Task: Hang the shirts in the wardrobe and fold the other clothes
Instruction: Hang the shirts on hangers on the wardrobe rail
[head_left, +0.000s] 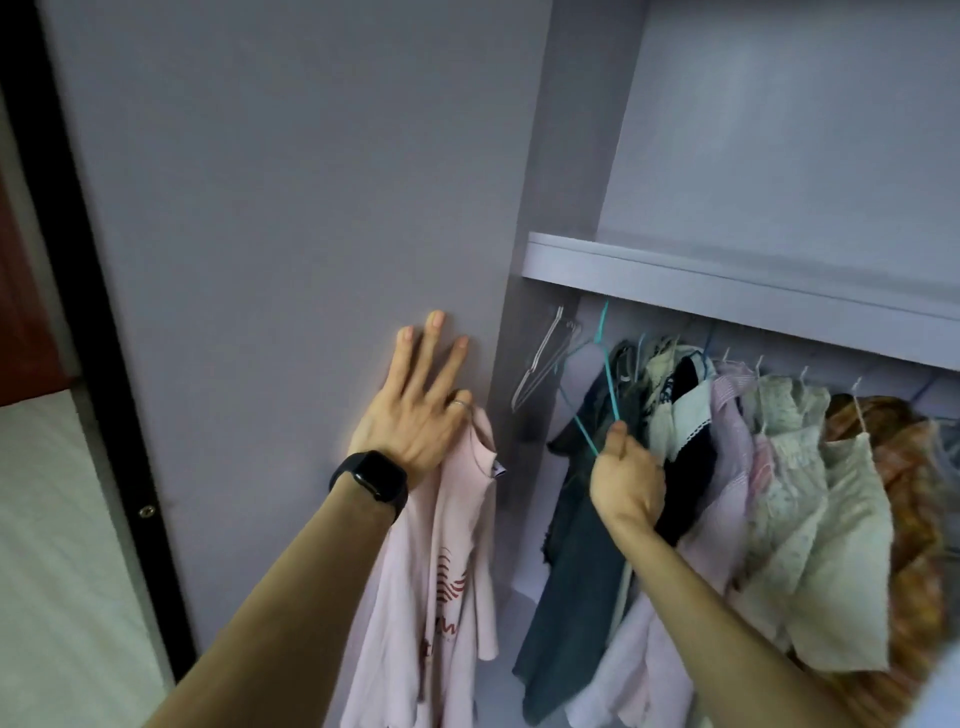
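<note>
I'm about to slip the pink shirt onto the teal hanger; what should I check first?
1. Right hand grips the teal hanger: ok.
2. Hanger hook clear of the rail: cannot tell, the shelf hides it.
3. Left hand holds the pink shirt by its collar: ok.
4. Left fingers free to open the neck: not ok, three lie spread on the wardrobe panel.
5. Shirt hangs apart from the hung clothes: ok.
</note>
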